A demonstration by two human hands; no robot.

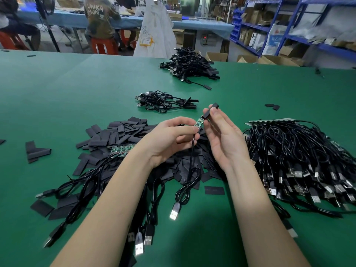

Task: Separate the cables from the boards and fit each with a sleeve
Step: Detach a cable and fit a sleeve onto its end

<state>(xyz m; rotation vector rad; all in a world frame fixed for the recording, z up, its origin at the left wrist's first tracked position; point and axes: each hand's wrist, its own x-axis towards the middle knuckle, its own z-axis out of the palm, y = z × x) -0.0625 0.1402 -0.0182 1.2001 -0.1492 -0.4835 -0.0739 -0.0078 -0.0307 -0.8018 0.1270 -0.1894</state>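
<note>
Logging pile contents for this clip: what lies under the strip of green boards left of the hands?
The strip of green boards rests on the heap of flat black sleeves, with black cables trailing from it. The left forearm covers its right end; whatever lies deeper is hidden.

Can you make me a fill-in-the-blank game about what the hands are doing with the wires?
1. The right hand pinches a black ____ over the end of the small green board.
2. The left hand holds the board and its black ____, which hangs down to a silver plug.
3. The table has a ____ cover.
4. The big pile of loose sleeves lies on the person's ____ side.

Missing words: sleeve; cable; green; left
</note>
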